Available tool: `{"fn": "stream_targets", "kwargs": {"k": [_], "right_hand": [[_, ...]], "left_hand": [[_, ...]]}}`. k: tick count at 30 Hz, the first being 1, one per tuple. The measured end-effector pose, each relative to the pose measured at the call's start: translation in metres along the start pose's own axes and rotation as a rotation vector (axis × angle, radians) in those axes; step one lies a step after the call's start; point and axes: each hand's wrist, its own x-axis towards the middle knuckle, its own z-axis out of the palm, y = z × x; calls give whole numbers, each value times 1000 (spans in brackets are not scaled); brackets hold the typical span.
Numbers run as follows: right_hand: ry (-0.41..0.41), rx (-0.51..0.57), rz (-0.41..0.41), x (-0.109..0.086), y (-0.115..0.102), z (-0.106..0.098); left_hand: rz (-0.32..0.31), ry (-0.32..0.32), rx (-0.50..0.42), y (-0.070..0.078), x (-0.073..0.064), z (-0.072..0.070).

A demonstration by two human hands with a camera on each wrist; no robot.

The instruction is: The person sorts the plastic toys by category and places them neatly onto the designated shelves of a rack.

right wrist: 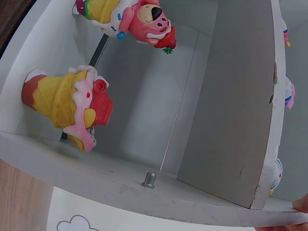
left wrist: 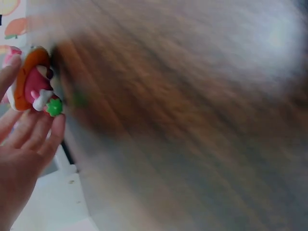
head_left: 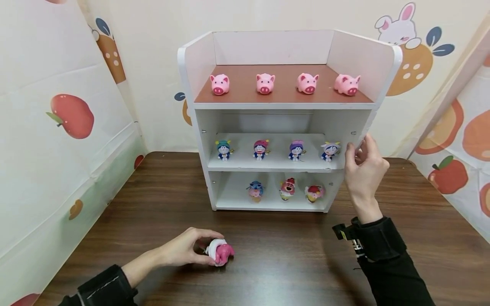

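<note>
My left hand (head_left: 187, 248) holds a small pink and white toy figurine (head_left: 222, 252) between thumb and fingers, low over the table in front of the shelf. In the left wrist view the figurine (left wrist: 36, 82) shows an orange band and a green tip, with fingers around it. My right hand (head_left: 365, 170) pinches the front edge of the right side panel of the white shelf (head_left: 275, 106); in the right wrist view only its fingertips (right wrist: 301, 204) show at that edge. On the bottom tier stand an ice-cream-cone figurine (right wrist: 60, 101) and a pink bear figurine (right wrist: 149, 23).
Several pink pig figurines (head_left: 265, 83) line the brown top tier. Several figurines with colored hats (head_left: 260, 149) stand on the middle tier. A blue figurine (head_left: 255, 191) is at the bottom left. The shelf stands on a dark wooden table (head_left: 275, 259), with fruit-printed sheets (head_left: 34, 140) around it.
</note>
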Motion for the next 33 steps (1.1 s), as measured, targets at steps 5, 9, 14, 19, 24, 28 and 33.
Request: {"fn": "stream_targets", "kwargs": {"k": [5,9,14,19,24,28,33], "right_hand": [[-1,4,5,0,0,0],[-4,5,15,-1,0,0],[-7,-10,1,-1,0,0],[-9,-16,-8,0,0,-1],[-4,-19,1,0,-1,0],[-4,-32,-1,0,0,0],[-12,-50,-21,0,2,0]], "left_hand": [[-68,6,88,13,6,-3],[-134,-11,188,26,12,-6],[-135,-5,330,39,20,-6],[-153,18,437,49,28,-5],[-148,40,537,57,35,-3],[-166,27,651,66,44,-1],[-318,-57,781,79,60,5]]}}
